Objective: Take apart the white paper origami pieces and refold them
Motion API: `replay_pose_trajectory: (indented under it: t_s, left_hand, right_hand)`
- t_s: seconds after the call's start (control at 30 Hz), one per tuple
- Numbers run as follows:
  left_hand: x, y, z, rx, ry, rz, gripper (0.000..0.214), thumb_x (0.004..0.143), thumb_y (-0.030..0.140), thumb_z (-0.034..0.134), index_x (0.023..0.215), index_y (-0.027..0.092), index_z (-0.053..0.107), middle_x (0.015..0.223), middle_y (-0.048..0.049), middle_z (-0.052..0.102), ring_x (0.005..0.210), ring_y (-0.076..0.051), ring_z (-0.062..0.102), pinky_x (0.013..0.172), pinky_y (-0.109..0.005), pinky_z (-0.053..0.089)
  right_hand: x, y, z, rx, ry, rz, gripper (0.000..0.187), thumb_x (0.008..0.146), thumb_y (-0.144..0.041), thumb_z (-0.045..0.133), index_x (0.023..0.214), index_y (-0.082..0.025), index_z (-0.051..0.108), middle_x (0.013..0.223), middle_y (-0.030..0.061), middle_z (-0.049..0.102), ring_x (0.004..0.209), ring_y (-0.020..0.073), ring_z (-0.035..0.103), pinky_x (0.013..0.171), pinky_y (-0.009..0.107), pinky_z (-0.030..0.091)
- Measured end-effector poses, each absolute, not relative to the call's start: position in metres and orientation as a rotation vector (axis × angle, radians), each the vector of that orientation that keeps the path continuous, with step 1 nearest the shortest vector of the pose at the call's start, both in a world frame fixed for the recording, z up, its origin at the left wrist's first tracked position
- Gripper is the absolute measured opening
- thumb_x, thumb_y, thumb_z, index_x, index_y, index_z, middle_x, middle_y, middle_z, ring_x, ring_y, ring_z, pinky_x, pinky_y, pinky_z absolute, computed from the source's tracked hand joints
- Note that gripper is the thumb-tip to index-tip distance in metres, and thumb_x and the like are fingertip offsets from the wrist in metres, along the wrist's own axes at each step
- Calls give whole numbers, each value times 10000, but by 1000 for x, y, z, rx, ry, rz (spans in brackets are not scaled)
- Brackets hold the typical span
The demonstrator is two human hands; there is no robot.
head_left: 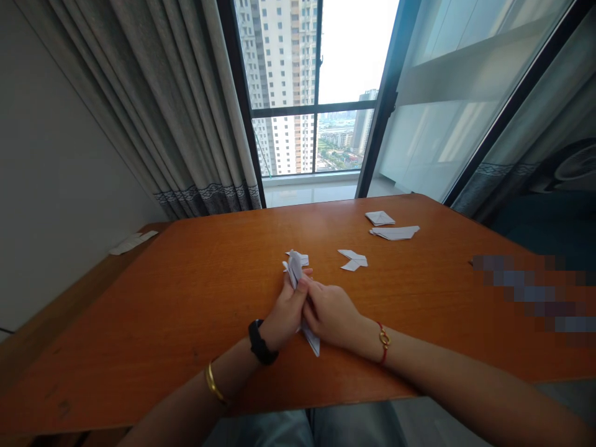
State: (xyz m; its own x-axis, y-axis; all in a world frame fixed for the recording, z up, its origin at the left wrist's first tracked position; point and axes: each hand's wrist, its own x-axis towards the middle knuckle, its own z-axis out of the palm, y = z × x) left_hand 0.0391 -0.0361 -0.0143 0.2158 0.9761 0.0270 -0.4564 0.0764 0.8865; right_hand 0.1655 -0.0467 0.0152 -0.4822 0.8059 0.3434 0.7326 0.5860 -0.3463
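A folded white paper [311,338] is held between both hands above the wooden table, one end pointing up and away, the other pointing down toward me. My left hand [286,313] is closed round its left side, with a black band on the wrist. From the right, my right hand [333,310] pinches the paper near its middle. The fingers overlap, so the gripped part of the paper is hidden. Just behind the hands lies a small folded paper piece [303,259], partly covered. To its right rests a forked paper piece [354,259].
On the brown table [195,298], a folded paper square [380,218] and a long folded paper [395,233] lie at the back right. Flat paper [133,242] sits on the left ledge. A blurred-out patch [535,292] covers the right edge. Curtain [186,124] and window stand behind.
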Motion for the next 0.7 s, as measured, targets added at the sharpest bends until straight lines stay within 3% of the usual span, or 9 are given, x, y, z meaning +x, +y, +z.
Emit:
replay_pose_trajectory:
  t_s: [0.13,0.37,0.43,0.57,0.7]
  left_hand:
    - [34,-38,-11,983,780,1225,547,762,493,701,1177,166,560,1178,-120,603,1145,-249,540,978,-367,419]
    - [36,-31,2,862,685,1335,427,798,372,621,1149,131,604,1176,-118,632,1145,-268,557,1000,-392,413]
    - [36,-32,1,927,655,1334,430,804,345,580,1174,128,602,1183,-116,636,1153,-275,554,1006,-400,410]
    - [32,-37,-3,1174,720,1227,396,862,366,496,1150,130,629,1113,-111,668,1130,-282,564,1017,-410,395]
    - [21,-32,-4,1514,1012,1266,331,846,372,580,1103,171,636,1048,-82,667,1150,-250,521,1059,-396,326]
  right_hand:
    - [166,-56,21,-1168,-2441,324,331,775,-295,564,1061,-129,565,969,112,659,781,231,613,681,314,436]
    - [170,-41,10,-1000,-1938,899,311,888,-303,536,1186,-219,500,935,34,592,741,143,540,676,277,445]
    - [166,-36,2,-970,-1705,1068,276,854,-314,589,1096,-222,492,878,8,570,699,128,523,637,262,445]
    - [164,-29,-3,-827,-1428,1384,392,755,-361,693,1041,-211,472,907,19,615,782,160,580,692,297,487]
    - [177,-19,3,-949,-1634,1177,243,812,-362,632,962,-174,593,890,42,655,845,204,596,773,346,486]
